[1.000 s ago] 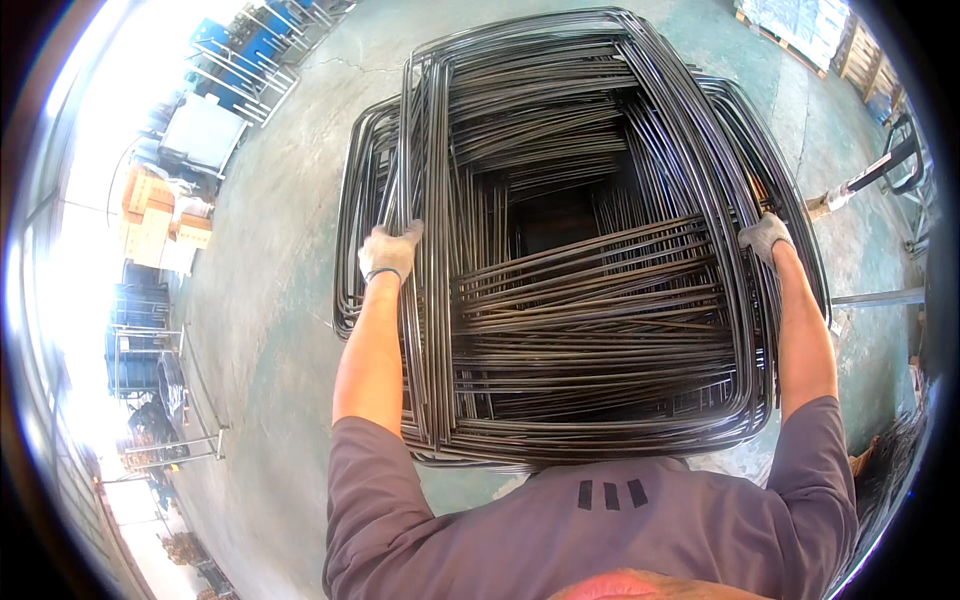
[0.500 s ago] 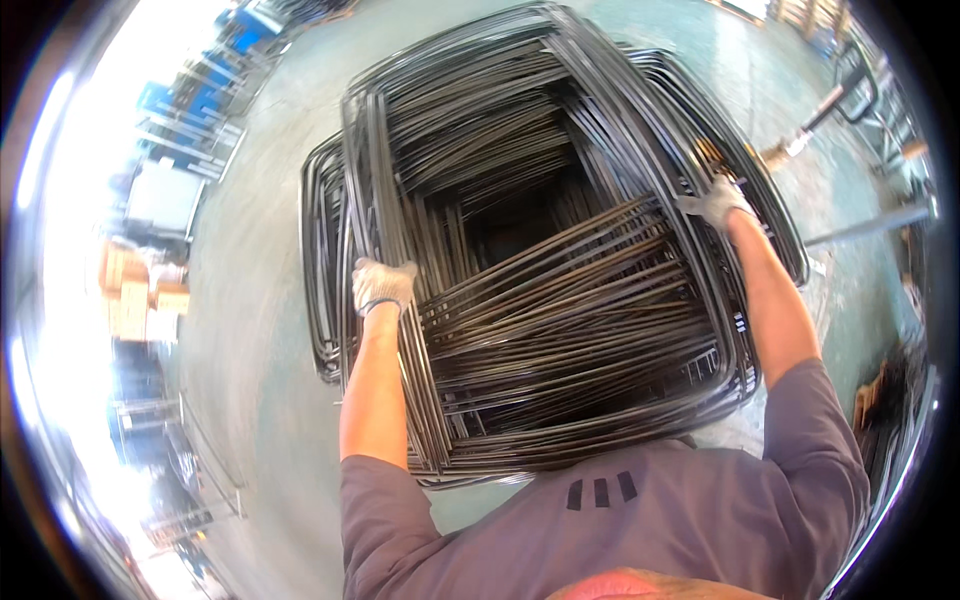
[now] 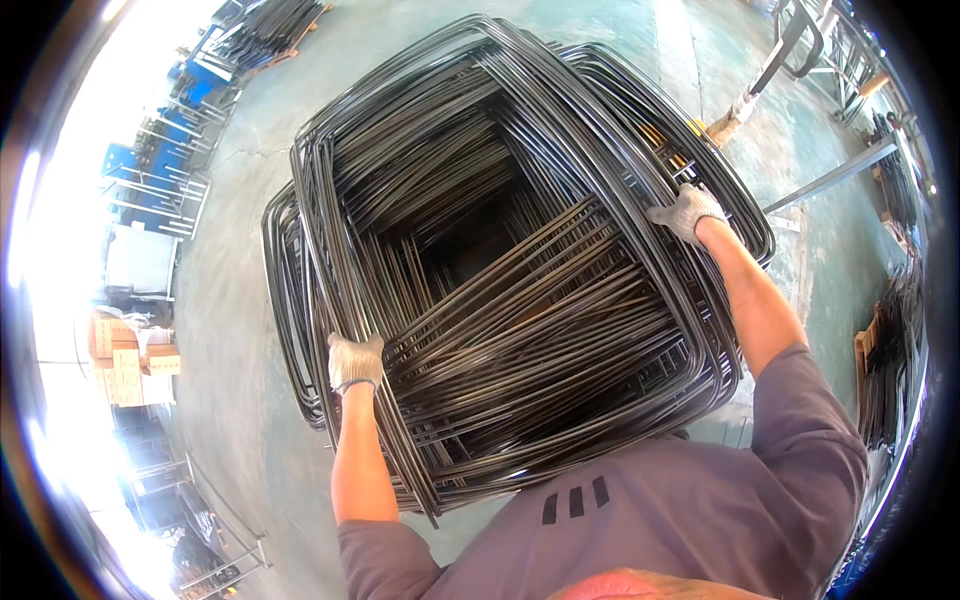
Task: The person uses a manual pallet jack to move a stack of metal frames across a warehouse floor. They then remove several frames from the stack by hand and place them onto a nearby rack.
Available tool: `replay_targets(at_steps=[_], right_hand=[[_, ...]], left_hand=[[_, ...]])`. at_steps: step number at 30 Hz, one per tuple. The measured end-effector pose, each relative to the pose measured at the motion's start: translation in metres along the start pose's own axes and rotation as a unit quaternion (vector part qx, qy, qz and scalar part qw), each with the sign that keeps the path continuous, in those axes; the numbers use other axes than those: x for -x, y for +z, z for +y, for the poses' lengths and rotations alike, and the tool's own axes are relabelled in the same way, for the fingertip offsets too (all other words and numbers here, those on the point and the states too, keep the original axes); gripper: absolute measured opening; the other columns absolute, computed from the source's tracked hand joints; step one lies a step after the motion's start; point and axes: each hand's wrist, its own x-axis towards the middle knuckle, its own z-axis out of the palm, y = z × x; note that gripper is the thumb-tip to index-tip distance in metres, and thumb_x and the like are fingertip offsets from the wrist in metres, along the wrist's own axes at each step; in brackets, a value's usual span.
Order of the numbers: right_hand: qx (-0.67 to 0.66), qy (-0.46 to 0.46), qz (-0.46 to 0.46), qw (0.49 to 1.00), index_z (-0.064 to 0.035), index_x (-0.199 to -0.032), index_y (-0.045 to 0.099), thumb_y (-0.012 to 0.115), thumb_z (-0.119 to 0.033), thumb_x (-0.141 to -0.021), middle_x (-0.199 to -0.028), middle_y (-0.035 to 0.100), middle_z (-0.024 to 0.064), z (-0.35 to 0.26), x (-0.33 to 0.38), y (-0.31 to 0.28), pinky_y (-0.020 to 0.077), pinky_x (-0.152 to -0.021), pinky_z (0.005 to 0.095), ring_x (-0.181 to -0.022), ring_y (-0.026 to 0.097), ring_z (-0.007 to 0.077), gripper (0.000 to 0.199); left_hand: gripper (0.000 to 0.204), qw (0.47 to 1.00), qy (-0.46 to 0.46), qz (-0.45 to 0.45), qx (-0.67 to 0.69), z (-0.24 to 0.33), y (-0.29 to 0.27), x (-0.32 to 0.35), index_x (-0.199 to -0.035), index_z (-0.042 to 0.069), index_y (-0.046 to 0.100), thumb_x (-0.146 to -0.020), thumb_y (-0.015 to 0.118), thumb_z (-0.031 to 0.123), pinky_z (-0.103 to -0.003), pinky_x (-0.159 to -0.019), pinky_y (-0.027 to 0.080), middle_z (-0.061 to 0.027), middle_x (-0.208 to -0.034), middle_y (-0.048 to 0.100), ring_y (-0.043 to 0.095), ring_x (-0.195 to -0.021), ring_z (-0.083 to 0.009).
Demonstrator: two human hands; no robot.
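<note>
A tall stack of dark metal tube frames (image 3: 520,355), roughly rectangular with rounded corners, stands in front of me. The frames lie over one another around a dark hollow middle. My left hand (image 3: 357,361), in a pale knit glove, is closed over the tubes of the stack's left side. On the right side my right hand (image 3: 690,212), gloved likewise, grips the upper tubes, its thumb pointing inward. The fingers of both hands are partly hidden, so how many tubes each one holds cannot be made out. Near the right hand, a bit of yellow shows between the tubes.
A handle on a post (image 3: 775,65) stands beyond the stack at the right, near a grey metal bar (image 3: 835,175). Cardboard boxes (image 3: 125,360) and blue racks (image 3: 165,150) line the left. More dark frames (image 3: 895,350) lie at the far right.
The view has shifted, and the stack sits farther left in it. My left hand is slightly nearer me along the stack's left side. Both hands stay on the tubes.
</note>
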Motion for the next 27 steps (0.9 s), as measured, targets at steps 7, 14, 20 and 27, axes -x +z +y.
replay_targets(at_steps=[7, 14, 20, 27], right_hand=[[-0.129, 0.019, -0.067, 0.989, 0.0030, -0.134, 0.081, 0.098, -0.037, -0.078, -0.133, 0.080, 0.0223, -0.002, -0.104, 0.010, 0.0598, -0.106, 0.0426, -0.121, 0.077, 0.0309, 0.070], [-0.069, 0.000, -0.110, 0.992, 0.0019, -0.123, 0.085, 0.094, -0.023, -0.075, -0.124, 0.082, 0.0181, -0.013, -0.138, 0.005, 0.0601, -0.096, 0.0426, -0.110, 0.076, 0.0276, 0.055], [-0.053, -0.022, -0.036, 0.998, 0.0053, -0.104, 0.085, 0.096, -0.023, -0.072, -0.093, 0.077, 0.0157, -0.042, -0.102, -0.050, 0.0582, -0.079, 0.0448, -0.084, 0.072, 0.0260, 0.044], [0.019, -0.032, -0.025, 0.999, 0.0041, -0.113, 0.086, 0.094, -0.026, -0.072, -0.104, 0.081, 0.0208, -0.050, -0.112, -0.051, 0.0620, -0.088, 0.0427, -0.096, 0.078, 0.0292, 0.052]], left_hand=[[0.076, 1.000, 0.002, 0.000, 0.026, 0.016, 0.014, -0.008, -0.132, -0.017, 0.056, -0.084, 0.080, 0.036, -0.053, -0.109, 0.058, -0.0399, -0.127, 0.073, 0.073, -0.122, -0.0524], [0.076, 0.995, 0.033, 0.010, 0.096, 0.010, 0.018, -0.013, -0.130, -0.019, 0.057, -0.082, 0.082, 0.034, -0.051, -0.106, 0.058, -0.0375, -0.119, 0.076, 0.075, -0.115, -0.0508], [0.088, 0.994, 0.028, 0.009, 0.108, 0.017, 0.023, -0.028, -0.141, -0.022, 0.053, -0.081, 0.083, 0.034, -0.050, -0.109, 0.056, -0.0376, -0.125, 0.073, 0.072, -0.121, -0.0481], [0.089, 0.984, 0.012, -0.019, 0.177, 0.014, 0.018, -0.034, -0.147, -0.018, 0.054, -0.081, 0.084, 0.034, -0.048, -0.112, 0.054, -0.0338, -0.133, 0.072, 0.071, -0.126, -0.0469]])
